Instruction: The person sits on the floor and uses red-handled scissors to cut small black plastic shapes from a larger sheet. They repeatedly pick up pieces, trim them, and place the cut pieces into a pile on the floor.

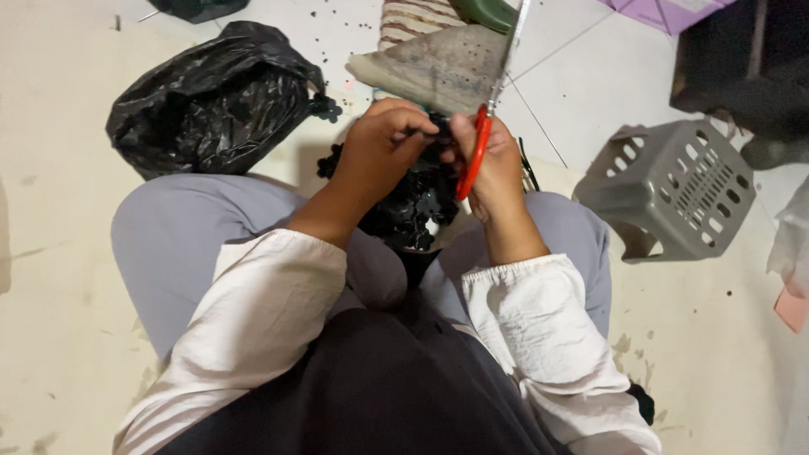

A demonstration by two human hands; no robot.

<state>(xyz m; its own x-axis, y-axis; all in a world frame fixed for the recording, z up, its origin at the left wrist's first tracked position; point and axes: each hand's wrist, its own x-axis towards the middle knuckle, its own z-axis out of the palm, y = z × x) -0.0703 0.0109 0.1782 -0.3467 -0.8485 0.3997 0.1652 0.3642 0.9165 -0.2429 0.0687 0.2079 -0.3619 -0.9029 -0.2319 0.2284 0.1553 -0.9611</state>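
**Black plastic pieces, red-handled scissors, pale tiled floor**

Black linked plastic pieces (413,206) are lying in a heap on the lap, between the knees of a seated person in grey trousers and white sleeves. The left hand (379,143) is pinching the top of that heap with curled fingers. The right hand (493,156) is gripping red-handled scissors (484,126), blades pointing up and away. A crumpled black plastic bag (211,97) is sitting on the floor (50,253) just beside the left knee. A grey slotted stool (674,190) is lying tipped on its side near the right knee. Small dark specks are dotting the cream tiles.
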